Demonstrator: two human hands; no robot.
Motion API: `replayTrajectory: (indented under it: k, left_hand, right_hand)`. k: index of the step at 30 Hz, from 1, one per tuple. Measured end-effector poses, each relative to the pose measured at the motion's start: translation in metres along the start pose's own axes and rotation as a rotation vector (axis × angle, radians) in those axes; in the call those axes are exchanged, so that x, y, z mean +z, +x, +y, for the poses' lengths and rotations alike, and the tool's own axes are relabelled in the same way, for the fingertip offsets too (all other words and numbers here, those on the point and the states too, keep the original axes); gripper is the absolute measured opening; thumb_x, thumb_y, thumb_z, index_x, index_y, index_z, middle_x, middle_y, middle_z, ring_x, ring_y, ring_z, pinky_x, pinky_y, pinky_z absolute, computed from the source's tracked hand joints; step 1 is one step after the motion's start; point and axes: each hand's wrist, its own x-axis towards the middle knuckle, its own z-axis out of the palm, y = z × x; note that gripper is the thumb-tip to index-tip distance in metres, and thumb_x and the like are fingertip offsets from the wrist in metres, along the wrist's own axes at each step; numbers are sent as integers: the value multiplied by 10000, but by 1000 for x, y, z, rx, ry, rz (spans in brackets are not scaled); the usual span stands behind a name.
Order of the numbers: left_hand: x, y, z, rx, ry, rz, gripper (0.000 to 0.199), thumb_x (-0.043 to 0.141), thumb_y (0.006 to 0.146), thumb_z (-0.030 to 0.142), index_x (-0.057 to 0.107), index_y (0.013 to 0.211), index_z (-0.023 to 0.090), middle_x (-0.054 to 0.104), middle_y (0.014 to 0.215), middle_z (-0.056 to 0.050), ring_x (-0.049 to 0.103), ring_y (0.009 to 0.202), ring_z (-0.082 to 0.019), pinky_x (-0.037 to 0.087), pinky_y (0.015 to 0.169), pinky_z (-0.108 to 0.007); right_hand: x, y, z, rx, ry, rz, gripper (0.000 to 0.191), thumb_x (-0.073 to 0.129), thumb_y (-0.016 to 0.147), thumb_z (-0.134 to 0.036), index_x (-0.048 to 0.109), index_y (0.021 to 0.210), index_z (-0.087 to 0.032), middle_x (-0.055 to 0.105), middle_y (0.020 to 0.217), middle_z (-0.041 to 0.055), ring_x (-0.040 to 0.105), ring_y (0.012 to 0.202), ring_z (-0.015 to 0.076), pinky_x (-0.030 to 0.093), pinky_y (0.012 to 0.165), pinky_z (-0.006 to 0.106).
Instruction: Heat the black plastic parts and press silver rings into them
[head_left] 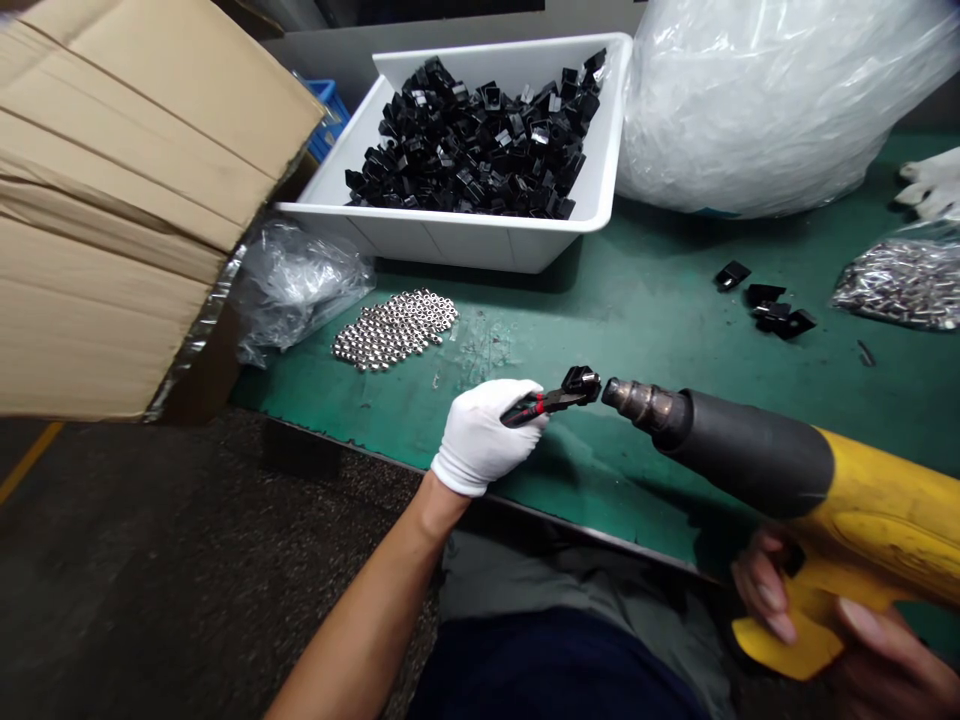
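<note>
My left hand (491, 432), in a white glove, is closed round the handles of red-and-black pliers (553, 402). In the jaws of the pliers sits a small black part (579, 382) with a shiny metal piece at its upper right. My right hand (780, 590), bare, grips the handle of a yellow heat gun (885, 500) with a black collar. The gun's stepped metal nozzle (637, 402) points left at the black part, a small gap away.
A white bin (465, 240) full of black parts stands at the back of the green table (525, 320). Metal rings (394, 328) lie left, near crumpled plastic (300, 285) and a cardboard box (127, 220). Rightward are loose black parts (776, 310), a bag of metal pieces (900, 283) and a large plastic bag (750, 100).
</note>
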Motion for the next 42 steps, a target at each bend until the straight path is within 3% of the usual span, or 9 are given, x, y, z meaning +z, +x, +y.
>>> replayTrajectory:
  k: [7,12,19,25,35,42]
  left_hand:
    - [1,-1,0,-4,-10,-3,225,648,775,194,700,992,218,754,959,-13,707,890,-168,549,872,-276]
    - [2,-2,0,0,-7,1,232,651,774,195,697,1000,215,753,961,-11,707,890,-160,542,883,-263]
    - [1,-2,2,-22,-11,-16,220,652,779,213,701,993,222,756,964,-10,708,887,-160,547,880,-267]
    - [1,-3,3,-21,-13,-14,217,660,783,223,702,997,218,759,969,-13,709,893,-159,544,887,-263]
    - [2,-3,3,-29,-16,-20,209,664,798,240,699,1002,219,759,982,-13,708,907,-160,538,889,-264]
    - [2,-3,3,-38,-24,-17,208,668,793,240,700,998,220,758,971,-13,708,894,-161,541,878,-267]
  right_hand:
    - [-12,1,2,-15,6,-45,386,569,787,-454,562,1084,-207,550,730,66,449,595,191,326,545,328]
    - [-27,7,1,24,-30,-221,384,556,802,-438,557,1116,-216,586,774,84,493,612,213,363,572,358]
    - [-24,6,3,1,-14,-168,373,534,815,-424,555,1122,-214,575,770,81,478,608,205,346,558,348]
    - [-37,11,3,8,-50,-294,380,507,826,-428,537,1145,-223,582,794,82,494,606,209,370,564,358]
    - [-24,8,1,-7,-39,-186,358,517,821,-420,552,1115,-217,573,763,79,488,604,206,361,561,354]
    - [-30,6,2,0,-38,-210,375,531,815,-427,552,1125,-218,581,778,82,495,602,208,364,558,357]
